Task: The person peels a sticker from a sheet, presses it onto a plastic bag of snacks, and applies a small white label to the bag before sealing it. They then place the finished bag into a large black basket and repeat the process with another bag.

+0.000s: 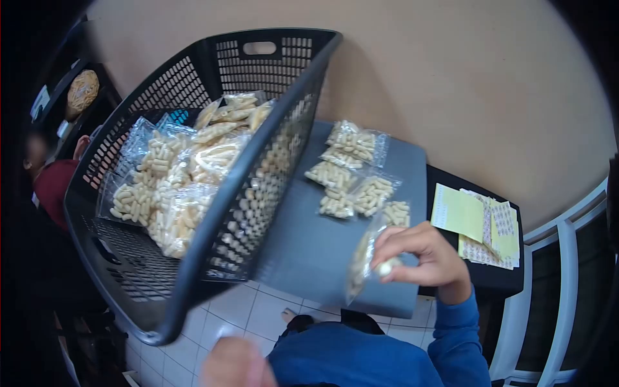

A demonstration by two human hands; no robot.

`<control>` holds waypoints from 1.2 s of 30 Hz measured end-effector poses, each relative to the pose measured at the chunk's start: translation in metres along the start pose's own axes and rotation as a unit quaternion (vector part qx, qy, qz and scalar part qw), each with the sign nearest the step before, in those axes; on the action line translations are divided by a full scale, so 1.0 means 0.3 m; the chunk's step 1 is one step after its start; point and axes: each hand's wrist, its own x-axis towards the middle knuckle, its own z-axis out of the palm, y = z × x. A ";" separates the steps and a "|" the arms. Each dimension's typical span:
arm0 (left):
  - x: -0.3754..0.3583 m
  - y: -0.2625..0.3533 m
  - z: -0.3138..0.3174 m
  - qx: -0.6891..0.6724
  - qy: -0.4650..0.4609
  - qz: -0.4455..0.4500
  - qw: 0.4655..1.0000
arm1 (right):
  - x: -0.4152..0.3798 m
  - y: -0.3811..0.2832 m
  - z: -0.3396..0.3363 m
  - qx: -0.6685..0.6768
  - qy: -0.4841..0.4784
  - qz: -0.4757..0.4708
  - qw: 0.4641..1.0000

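My right hand [419,255] is closed on a clear bag of capsules [362,261], held by its edge above the front of the grey table [277,258]. At the bottom of the view, my left hand [235,364] is smeared by motion, and its fingers cannot be made out. Several clear bags of pale capsules [354,145] lie on the table beyond my right hand. To the left stands a large black basket [213,40] with many filled bags [174,168] inside.
Yellow and white label sheets [477,222] lie on a black surface [496,284] at the right. Another person in a dark red sleeve [53,193] is at the far left, near dark shelves with a round woven item [82,91]. White floor tiles [225,316] show below.
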 end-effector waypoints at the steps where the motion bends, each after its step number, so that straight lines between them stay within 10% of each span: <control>1: -0.004 0.026 0.041 0.096 -0.158 -0.240 0.953 | -0.013 0.006 -0.007 0.033 0.002 -0.012 0.999; 2: -0.002 -0.053 0.169 -0.046 -0.066 -0.420 0.904 | -0.029 0.018 -0.027 0.038 -0.031 -0.030 0.998; 8: -0.094 -0.236 0.585 -0.345 -0.086 -0.519 0.777 | -0.167 0.168 -0.159 0.076 -0.123 -0.079 0.986; 14: -0.085 -0.188 0.751 -0.148 0.006 -0.633 0.760 | -0.292 0.183 -0.294 0.116 -0.069 -0.012 0.991; 18: -0.058 -0.169 0.820 0.074 0.038 -0.585 0.807 | -0.324 0.190 -0.311 0.195 0.195 0.041 0.960; 26: -0.060 -0.200 0.888 0.329 0.013 -0.444 0.833 | -0.275 0.110 -0.356 -0.268 0.067 0.067 0.959; 36: -0.088 -0.277 0.927 0.285 0.066 -0.424 0.857 | -0.185 0.094 -0.338 -0.322 0.063 0.003 0.945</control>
